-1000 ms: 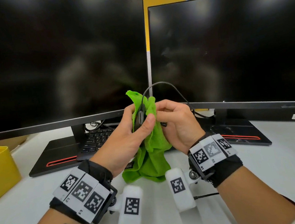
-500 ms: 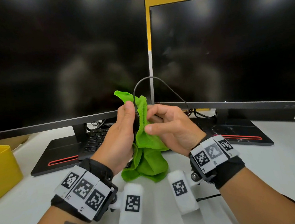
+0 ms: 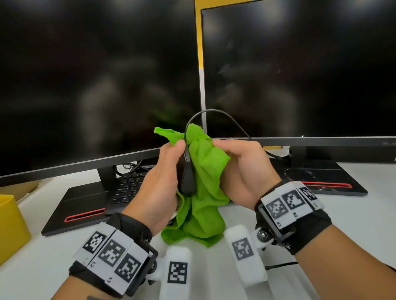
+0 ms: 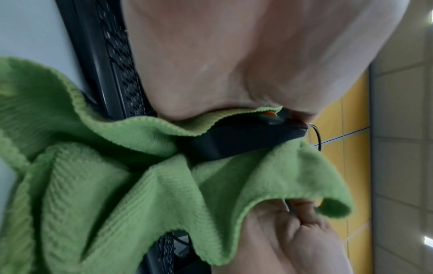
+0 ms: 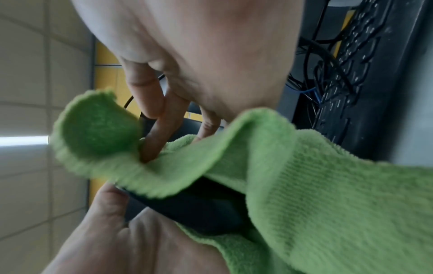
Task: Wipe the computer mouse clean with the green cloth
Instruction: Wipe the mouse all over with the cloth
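A black wired computer mouse point(image 3: 188, 178) is held up on edge above the desk, its cable point(image 3: 215, 112) arching up and off to the right. My left hand point(image 3: 161, 177) grips the mouse point(image 4: 243, 140) from the left, thumb near its top. The green cloth point(image 3: 206, 173) is draped over the mouse's right side and hangs down to the desk. My right hand point(image 3: 244, 167) holds the cloth point(image 5: 304, 194) against the mouse point(image 5: 194, 213), fingers curled into the fabric. Most of the mouse is hidden by cloth and hands.
Two dark monitors point(image 3: 85, 83) point(image 3: 309, 68) stand close behind on black bases. A black keyboard point(image 3: 126, 189) lies under the left monitor. A yellow box point(image 3: 0, 227) sits at the left edge. White desk surface point(image 3: 377, 218) lies in front and to the right.
The right hand slid the cloth over the mouse's side and moved a little to the right. More of the black mouse edge now shows between the hands. The cable arch shifted.
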`<action>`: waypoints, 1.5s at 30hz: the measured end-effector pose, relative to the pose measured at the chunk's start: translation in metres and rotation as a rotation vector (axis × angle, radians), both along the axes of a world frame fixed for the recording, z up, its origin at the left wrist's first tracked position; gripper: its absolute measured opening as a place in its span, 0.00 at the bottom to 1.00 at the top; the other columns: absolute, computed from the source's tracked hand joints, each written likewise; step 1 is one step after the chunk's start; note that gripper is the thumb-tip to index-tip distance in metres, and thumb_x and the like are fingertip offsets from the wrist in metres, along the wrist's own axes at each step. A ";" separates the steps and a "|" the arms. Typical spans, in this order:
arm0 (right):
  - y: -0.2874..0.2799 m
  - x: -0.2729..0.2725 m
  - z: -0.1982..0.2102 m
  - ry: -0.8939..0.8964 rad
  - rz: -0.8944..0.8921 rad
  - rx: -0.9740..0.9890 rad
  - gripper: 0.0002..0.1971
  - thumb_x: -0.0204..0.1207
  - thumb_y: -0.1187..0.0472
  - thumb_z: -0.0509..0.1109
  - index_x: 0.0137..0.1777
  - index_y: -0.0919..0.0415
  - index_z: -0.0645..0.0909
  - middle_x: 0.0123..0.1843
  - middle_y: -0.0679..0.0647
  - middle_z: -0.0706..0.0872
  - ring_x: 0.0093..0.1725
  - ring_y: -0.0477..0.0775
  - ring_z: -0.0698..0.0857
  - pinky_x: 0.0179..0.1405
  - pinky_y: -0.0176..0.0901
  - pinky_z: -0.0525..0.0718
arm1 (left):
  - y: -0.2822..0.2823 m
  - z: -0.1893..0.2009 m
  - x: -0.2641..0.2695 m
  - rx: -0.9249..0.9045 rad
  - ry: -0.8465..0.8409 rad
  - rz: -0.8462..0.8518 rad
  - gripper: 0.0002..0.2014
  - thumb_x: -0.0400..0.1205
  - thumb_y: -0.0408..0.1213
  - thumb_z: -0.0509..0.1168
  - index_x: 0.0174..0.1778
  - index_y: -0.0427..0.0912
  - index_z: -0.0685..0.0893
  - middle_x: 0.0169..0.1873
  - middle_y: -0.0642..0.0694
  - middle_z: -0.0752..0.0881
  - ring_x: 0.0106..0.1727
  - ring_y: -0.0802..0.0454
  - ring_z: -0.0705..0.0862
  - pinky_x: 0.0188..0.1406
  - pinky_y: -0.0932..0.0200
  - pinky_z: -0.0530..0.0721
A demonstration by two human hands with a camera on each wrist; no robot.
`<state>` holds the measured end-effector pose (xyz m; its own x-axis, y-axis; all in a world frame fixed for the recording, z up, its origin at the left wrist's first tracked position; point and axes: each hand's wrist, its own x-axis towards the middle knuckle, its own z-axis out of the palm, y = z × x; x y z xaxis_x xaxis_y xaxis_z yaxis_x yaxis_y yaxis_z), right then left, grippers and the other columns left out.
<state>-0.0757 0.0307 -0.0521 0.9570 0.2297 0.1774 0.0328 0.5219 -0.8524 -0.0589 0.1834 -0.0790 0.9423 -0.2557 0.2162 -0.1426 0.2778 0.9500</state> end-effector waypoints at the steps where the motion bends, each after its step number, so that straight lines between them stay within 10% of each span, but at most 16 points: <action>1: -0.002 0.000 0.000 0.002 0.025 0.010 0.40 0.64 0.57 0.77 0.77 0.74 0.75 0.68 0.78 0.69 0.62 0.78 0.69 0.82 0.70 0.64 | -0.001 0.001 -0.001 -0.001 0.002 0.001 0.31 0.84 0.62 0.63 0.78 0.47 0.82 0.68 0.35 0.91 0.71 0.35 0.89 0.76 0.35 0.83; 4: -0.006 0.004 -0.005 -0.140 0.003 -0.095 0.23 0.68 0.71 0.66 0.63 0.78 0.83 0.54 0.73 0.80 0.50 0.71 0.79 0.56 0.53 0.79 | -0.002 0.003 -0.007 0.014 -0.010 0.003 0.23 0.90 0.58 0.59 0.76 0.48 0.83 0.60 0.37 0.95 0.61 0.40 0.94 0.55 0.47 0.92; 8: -0.005 0.001 -0.009 -0.321 -0.053 -0.188 0.12 0.74 0.85 0.67 0.53 0.73 0.82 0.42 0.58 0.89 0.37 0.48 0.89 0.36 0.39 0.87 | -0.001 0.002 -0.009 0.076 -0.059 0.033 0.24 0.84 0.62 0.63 0.72 0.55 0.84 0.63 0.40 0.94 0.68 0.41 0.91 0.76 0.35 0.83; 24: -0.003 0.000 -0.013 -0.286 -0.052 -0.246 0.00 0.69 0.73 0.75 0.39 0.71 0.87 0.41 0.58 0.91 0.41 0.56 0.90 0.45 0.50 0.90 | 0.000 -0.001 -0.009 0.082 -0.158 0.071 0.38 0.75 0.65 0.69 0.79 0.49 0.76 0.66 0.44 0.91 0.71 0.42 0.89 0.78 0.32 0.82; 39: -0.005 0.000 -0.010 -0.148 0.057 -0.229 0.07 0.64 0.73 0.72 0.42 0.72 0.89 0.41 0.65 0.89 0.43 0.63 0.89 0.53 0.57 0.87 | 0.004 0.000 -0.008 0.224 -0.202 0.123 0.36 0.74 0.70 0.69 0.78 0.60 0.76 0.66 0.51 0.91 0.71 0.50 0.88 0.79 0.36 0.80; 45: -0.004 0.002 -0.010 -0.082 0.017 -0.176 0.22 0.58 0.77 0.68 0.55 0.87 0.81 0.43 0.67 0.85 0.40 0.64 0.86 0.44 0.53 0.88 | 0.004 -0.005 -0.003 0.359 -0.268 0.118 0.39 0.74 0.78 0.66 0.80 0.67 0.73 0.79 0.50 0.80 0.78 0.50 0.82 0.83 0.38 0.75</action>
